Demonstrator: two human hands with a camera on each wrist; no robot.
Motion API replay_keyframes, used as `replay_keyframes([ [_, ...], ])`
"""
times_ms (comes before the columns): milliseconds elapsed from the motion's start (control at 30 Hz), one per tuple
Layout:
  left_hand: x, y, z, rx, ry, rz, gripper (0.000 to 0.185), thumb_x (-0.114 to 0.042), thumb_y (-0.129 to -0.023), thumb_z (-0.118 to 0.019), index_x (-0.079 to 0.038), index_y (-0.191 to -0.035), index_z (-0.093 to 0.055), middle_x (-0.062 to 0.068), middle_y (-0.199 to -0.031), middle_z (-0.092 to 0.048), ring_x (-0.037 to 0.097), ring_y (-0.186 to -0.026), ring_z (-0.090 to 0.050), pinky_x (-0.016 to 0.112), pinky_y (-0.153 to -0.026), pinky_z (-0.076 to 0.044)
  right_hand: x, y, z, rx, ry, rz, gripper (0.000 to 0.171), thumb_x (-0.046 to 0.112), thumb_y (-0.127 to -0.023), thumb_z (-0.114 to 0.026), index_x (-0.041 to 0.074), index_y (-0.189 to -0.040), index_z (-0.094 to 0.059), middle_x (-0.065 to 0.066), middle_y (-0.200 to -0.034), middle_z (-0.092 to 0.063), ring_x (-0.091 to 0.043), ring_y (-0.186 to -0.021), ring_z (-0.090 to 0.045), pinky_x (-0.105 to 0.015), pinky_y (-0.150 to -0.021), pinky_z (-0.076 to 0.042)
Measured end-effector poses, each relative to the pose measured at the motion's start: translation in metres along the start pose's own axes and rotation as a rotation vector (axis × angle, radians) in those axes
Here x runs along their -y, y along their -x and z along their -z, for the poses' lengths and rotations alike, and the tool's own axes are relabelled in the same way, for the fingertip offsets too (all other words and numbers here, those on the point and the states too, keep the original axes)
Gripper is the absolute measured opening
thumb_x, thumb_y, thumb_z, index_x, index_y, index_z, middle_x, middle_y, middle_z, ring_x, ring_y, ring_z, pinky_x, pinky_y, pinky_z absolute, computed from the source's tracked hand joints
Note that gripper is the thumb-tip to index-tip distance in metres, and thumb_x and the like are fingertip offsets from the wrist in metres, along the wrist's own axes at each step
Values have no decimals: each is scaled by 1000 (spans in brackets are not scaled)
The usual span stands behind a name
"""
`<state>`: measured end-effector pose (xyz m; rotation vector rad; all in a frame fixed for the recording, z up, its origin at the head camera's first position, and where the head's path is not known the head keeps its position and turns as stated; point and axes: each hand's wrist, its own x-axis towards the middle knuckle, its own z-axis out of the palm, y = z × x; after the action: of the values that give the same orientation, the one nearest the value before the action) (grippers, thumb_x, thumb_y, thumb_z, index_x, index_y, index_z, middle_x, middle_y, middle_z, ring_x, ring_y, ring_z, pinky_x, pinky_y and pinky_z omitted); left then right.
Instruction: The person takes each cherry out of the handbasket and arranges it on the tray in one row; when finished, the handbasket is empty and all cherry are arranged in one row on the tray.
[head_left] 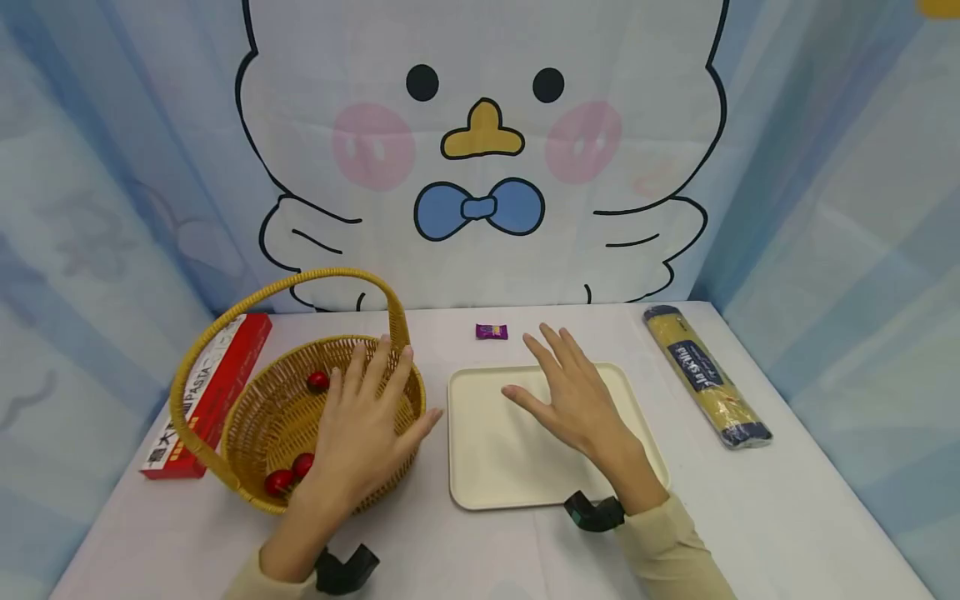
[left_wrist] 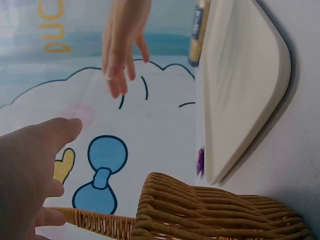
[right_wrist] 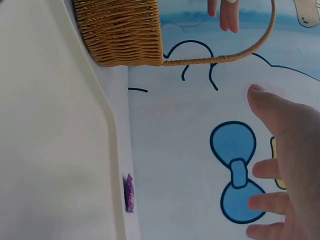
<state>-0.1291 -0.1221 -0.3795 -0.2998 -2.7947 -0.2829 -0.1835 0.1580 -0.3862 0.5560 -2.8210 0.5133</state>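
Note:
My left hand [head_left: 365, 429] hovers over the right part of a wicker basket [head_left: 247, 400] with a tall arched handle, its fingers spread and holding nothing. Inside the basket lie red cherries: one cherry [head_left: 318, 382] near the back and two by the front wall, one of them a cherry [head_left: 278, 482]. Part of the basket's inside is hidden behind the left hand. Above a cream rectangular tray [head_left: 480, 467], my right hand [head_left: 573, 392] is held in the air with fingers extended and nothing in its grasp. No objects show on the visible part of the tray.
Behind the tray lies a small purple wrapped candy [head_left: 491, 332]. A clear bag of spaghetti [head_left: 705, 375] with dark blue ends lies at the right. Left of the basket, partly behind it, is a red and white pasta box [head_left: 225, 367]. A printed curtain [head_left: 480, 267] stands behind the table.

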Motion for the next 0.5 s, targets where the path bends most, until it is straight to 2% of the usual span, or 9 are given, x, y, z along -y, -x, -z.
replay_keyframes([
  [500,22,35,9,-122,24,6,82,-60,-89,-65,-14,-152,-43,20,-158,-37,45,-141,-40,64,-107,-40,7,-23,-4,22,-89,85,84,61,-90,-63,16,-155,-37,-9,-164,-30,-33,-152,-28,-56,-118,-31],
])
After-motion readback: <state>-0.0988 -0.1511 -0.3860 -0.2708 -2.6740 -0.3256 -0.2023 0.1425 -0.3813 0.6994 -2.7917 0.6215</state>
